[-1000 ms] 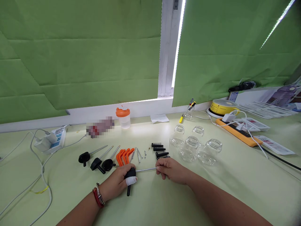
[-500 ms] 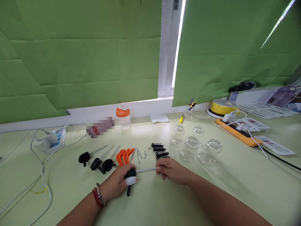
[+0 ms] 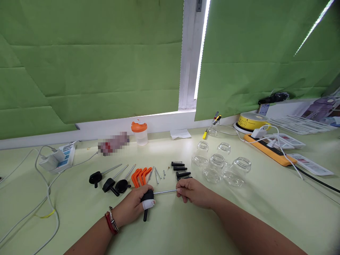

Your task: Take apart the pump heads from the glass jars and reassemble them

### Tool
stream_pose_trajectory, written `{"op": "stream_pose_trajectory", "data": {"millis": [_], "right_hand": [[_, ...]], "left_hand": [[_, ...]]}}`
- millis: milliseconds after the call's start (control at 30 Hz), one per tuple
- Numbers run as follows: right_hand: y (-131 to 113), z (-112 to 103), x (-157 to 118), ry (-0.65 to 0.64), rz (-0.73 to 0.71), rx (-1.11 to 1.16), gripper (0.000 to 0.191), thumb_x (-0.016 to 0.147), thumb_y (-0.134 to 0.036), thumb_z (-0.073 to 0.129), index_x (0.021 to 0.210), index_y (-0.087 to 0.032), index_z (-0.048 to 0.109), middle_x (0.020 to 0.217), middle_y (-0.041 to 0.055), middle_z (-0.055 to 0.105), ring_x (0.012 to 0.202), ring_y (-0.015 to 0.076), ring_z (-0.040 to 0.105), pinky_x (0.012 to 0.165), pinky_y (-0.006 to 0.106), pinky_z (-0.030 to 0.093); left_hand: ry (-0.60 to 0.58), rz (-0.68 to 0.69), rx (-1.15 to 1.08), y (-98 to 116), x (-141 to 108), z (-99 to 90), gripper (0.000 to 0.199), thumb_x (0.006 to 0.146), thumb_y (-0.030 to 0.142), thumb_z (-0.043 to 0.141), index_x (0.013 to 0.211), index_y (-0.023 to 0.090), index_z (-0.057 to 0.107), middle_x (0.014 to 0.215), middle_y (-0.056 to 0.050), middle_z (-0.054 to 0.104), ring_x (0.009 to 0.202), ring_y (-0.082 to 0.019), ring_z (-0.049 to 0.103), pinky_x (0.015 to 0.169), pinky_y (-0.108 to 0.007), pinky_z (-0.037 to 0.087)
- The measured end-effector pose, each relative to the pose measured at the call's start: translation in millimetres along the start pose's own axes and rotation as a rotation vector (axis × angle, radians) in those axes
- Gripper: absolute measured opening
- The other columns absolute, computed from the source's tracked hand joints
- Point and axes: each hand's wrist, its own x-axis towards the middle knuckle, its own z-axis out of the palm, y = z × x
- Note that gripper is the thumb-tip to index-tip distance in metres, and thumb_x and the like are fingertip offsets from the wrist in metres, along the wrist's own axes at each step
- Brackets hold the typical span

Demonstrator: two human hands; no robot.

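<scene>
Left hand [image 3: 130, 205] curled around black cap [image 3: 147, 196]; right hand [image 3: 196, 192] nearly closed, pinching end of metal rod [image 3: 164, 191].

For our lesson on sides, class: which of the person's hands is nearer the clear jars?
Right. The right hand is in front and left of the clear jars; the left hand is farther left.

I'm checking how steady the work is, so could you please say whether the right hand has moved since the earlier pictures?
No, not visibly: the right hand keeps the same place just nearer the camera than the black spring parts.
</scene>
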Motion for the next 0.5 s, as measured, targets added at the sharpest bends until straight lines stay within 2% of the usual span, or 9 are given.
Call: {"op": "stream_pose_trajectory", "data": {"millis": [500], "right_hand": [[1.3,0.2,0.6,-0.003,-0.01,0.001,0.021,0.089,-0.03,0.042,0.079,-0.018,0.056,0.06,-0.0013,0.054,0.052,0.0089,0.039,0.05,0.02,0.033]], "left_hand": [[-0.007,0.004,0.002,0.6,-0.9,-0.1,0.025,0.088,0.041,0.047,0.096,0.019,0.054,0.079,-0.002,0.053,0.07,-0.017,0.047,0.064,-0.026,0.04]]}}
